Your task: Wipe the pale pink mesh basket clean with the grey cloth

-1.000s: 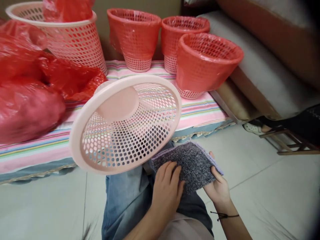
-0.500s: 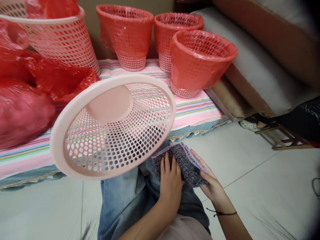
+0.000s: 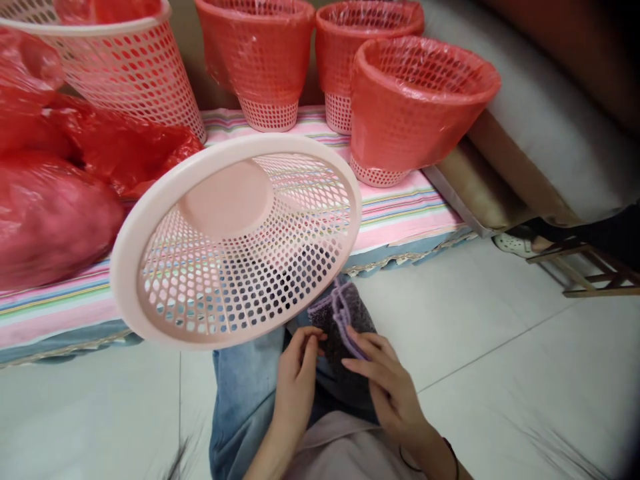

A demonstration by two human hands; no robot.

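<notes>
Head view: folded purple-edged cloth [image 3: 361,310]

Right hand [image 3: 387,380] is grasping the edging [image 3: 343,323], apparently to hold it folded; left hand [image 3: 296,370] is curling at nine o'clock, grip unclear. Cloth is sitting at four o'clock from the pink mesh basket [image 3: 227,200].

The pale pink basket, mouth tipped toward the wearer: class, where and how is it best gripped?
Probably by the near left of its rim, left hand coming from the wearer's side, fingers inside, thumb outside: the pale pink basket opens that way, and the smooth, broad rim likely grips better than the holed wall.
</notes>
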